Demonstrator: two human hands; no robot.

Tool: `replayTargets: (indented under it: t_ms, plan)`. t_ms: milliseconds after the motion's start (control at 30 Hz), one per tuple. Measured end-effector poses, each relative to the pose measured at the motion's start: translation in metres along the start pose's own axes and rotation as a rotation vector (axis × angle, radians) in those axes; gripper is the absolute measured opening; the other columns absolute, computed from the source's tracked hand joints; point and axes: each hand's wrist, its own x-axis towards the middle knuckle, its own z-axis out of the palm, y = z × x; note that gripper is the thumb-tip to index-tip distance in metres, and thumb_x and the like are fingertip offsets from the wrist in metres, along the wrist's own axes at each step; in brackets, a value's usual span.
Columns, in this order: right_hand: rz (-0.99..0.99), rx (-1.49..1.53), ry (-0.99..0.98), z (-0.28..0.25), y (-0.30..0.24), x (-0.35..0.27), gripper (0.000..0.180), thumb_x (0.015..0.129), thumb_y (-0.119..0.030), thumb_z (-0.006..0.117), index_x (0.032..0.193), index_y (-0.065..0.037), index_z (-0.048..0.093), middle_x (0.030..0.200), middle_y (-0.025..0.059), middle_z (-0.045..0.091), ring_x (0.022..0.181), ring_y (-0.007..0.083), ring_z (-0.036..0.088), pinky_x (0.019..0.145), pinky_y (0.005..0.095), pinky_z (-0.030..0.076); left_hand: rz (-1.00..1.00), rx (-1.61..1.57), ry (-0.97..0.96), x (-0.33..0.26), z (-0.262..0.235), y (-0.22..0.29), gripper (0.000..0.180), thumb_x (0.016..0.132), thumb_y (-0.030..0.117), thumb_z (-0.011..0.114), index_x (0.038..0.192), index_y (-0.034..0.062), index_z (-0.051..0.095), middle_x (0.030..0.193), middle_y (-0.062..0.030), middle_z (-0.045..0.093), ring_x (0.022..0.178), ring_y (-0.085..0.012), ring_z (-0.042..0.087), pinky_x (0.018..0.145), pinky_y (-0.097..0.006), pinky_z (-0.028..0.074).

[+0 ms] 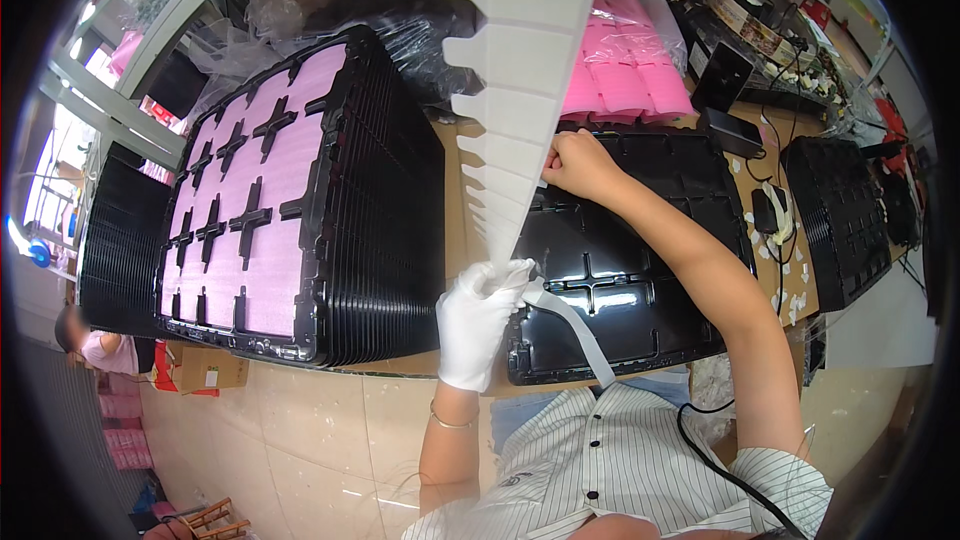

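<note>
A long white strip (520, 70) with notches and tabs along its left edge and cross folds stands up before me, widening toward the top. My left hand (468, 330), in a white glove, is closed round its narrow lower end. From beside that hand a narrow grey-white band (575, 328) curves down to the right. My right hand (583, 166), bare, is closed at the strip's right edge; its fingertips are partly hidden, and I cannot tell what they pinch. Beneath both lies a shiny black plastic tray (650, 315) with a raised cross shape.
On the left stands a tall stack of black trays (385, 210), with pink foam (290, 285) in the top one. Bagged pink foam sheets (625, 75) lie at the back. Right of the tray are a black power adapter (732, 132), cables and another tray stack (835, 220).
</note>
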Motion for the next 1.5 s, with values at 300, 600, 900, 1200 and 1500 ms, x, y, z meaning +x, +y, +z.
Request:
replayTargets:
  t_ms: [300, 600, 900, 1200, 1500]
  plan:
    - [-0.194, -0.052, 0.037, 0.001, 0.002, -0.01, 0.011, 0.073, -0.013, 0.074, 0.075, -0.004, 0.069, 0.086, 0.0141, 0.062, 0.09, 0.034, 0.058, 0.085, 0.0408, 0.045, 0.029, 0.04, 0.038, 0.006, 0.003, 0.001, 0.016, 0.088, 0.009, 0.075, 0.1, -0.0016, 0.073, 0.084, -0.0029, 0.071, 0.069, -0.0046, 0.058, 0.065, -0.021, 0.048]
    - [-0.04, -0.006, 0.059, 0.001, 0.001, -0.012, 0.016, 0.075, -0.017, 0.079, 0.075, -0.007, 0.068, 0.086, 0.0102, 0.059, 0.09, 0.0285, 0.053, 0.084, 0.0375, 0.044, 0.021, 0.028, 0.049, 0.01, 0.009, 0.001, 0.011, 0.088, 0.006, 0.075, 0.097, -0.0013, 0.072, 0.086, -0.0028, 0.071, 0.07, -0.0047, 0.057, 0.065, -0.022, 0.048]
    - [0.048, -0.062, 0.013, 0.005, -0.003, -0.004, 0.02, 0.073, -0.022, 0.079, 0.072, -0.006, 0.067, 0.091, 0.0143, 0.063, 0.09, 0.0336, 0.054, 0.086, 0.0406, 0.045, 0.001, 0.007, 0.044, 0.006, 0.01, 0.004, 0.01, 0.088, 0.004, 0.074, 0.096, -0.0014, 0.072, 0.091, -0.0045, 0.074, 0.073, -0.0044, 0.058, 0.069, -0.022, 0.05]
    - [0.024, -0.136, 0.119, 0.013, -0.006, -0.006, 0.011, 0.075, -0.014, 0.076, 0.076, -0.006, 0.068, 0.091, 0.013, 0.061, 0.093, 0.032, 0.054, 0.086, 0.0393, 0.044, 0.017, 0.018, 0.039, 0.004, 0.013, 0.007, 0.011, 0.088, 0.007, 0.076, 0.094, -0.0019, 0.072, 0.087, -0.0037, 0.072, 0.071, -0.0047, 0.058, 0.067, -0.022, 0.049]
    - [0.207, 1.123, -0.037, -0.037, 0.001, -0.073, 0.009, 0.088, -0.006, 0.069, 0.095, -0.004, 0.064, 0.095, 0.0113, 0.068, 0.083, 0.0198, 0.066, 0.077, 0.0319, 0.055, -0.05, -0.092, 0.075, 0.004, 0.01, 0.009, 0.014, 0.089, 0.003, 0.072, 0.101, -0.0026, 0.07, 0.092, -0.0034, 0.071, 0.076, -0.0054, 0.061, 0.069, -0.021, 0.049]
